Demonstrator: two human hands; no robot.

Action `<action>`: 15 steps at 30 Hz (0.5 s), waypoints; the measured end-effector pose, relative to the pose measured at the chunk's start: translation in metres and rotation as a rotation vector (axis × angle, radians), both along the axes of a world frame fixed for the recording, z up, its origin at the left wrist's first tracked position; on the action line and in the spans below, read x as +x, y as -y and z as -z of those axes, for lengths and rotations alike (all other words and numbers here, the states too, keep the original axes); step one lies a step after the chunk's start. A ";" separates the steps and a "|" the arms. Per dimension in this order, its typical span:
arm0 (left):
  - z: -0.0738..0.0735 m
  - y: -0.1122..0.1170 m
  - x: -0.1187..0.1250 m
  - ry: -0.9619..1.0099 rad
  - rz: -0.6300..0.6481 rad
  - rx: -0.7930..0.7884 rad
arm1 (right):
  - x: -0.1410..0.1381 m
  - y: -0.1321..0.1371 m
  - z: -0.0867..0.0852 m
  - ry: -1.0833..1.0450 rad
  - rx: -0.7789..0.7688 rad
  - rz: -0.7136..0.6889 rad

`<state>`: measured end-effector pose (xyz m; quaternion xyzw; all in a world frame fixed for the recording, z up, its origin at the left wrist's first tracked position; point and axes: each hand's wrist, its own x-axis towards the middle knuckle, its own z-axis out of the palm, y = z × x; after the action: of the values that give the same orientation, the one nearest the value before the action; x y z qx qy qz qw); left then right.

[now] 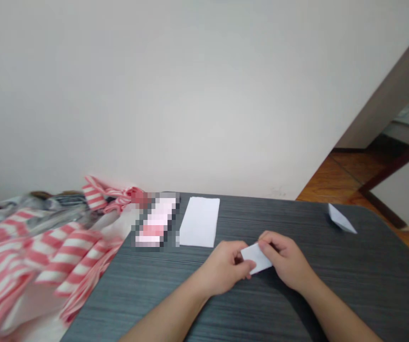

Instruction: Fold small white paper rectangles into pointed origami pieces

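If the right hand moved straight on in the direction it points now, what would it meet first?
The right hand pinches the small folded paper and points leftward; it would first meet the left hand, gripping the same paper. Beyond that probably the flat white sheet, though depth is unclear.

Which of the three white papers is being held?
The small folded paper, pinched between the left hand and right hand. The flat sheet lies beyond them untouched; the folded shape sits far right.

Folded paper [257, 259] partly hidden, pixelated object [156, 221] unreadable, striped cloth [30, 256] blurred
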<state>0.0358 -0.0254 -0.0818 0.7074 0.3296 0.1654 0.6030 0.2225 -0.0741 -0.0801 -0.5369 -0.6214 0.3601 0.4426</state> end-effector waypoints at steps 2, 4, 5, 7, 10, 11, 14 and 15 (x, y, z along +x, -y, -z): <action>0.000 0.000 0.000 0.006 0.004 -0.002 | 0.000 0.000 0.000 0.007 -0.008 0.009; 0.000 0.000 0.000 0.012 0.003 -0.015 | 0.000 0.000 0.000 -0.001 -0.020 0.010; 0.000 0.000 0.000 0.017 0.001 -0.030 | 0.000 0.000 0.001 -0.005 -0.028 0.009; -0.001 0.000 0.000 0.030 -0.010 -0.069 | 0.000 0.000 0.001 -0.010 -0.046 0.013; -0.001 0.000 0.000 0.035 -0.016 -0.094 | 0.000 0.000 0.001 0.013 -0.056 0.030; -0.001 0.000 0.000 0.028 -0.013 -0.086 | 0.000 0.000 0.000 0.026 -0.051 0.033; -0.001 0.000 -0.001 0.017 -0.004 -0.063 | 0.000 0.000 -0.001 0.054 -0.033 0.034; 0.000 0.000 -0.001 0.022 -0.009 -0.067 | 0.000 0.000 -0.002 0.057 -0.031 0.034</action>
<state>0.0348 -0.0255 -0.0813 0.6834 0.3312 0.1648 0.6293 0.2224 -0.0739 -0.0783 -0.5642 -0.6190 0.3465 0.4223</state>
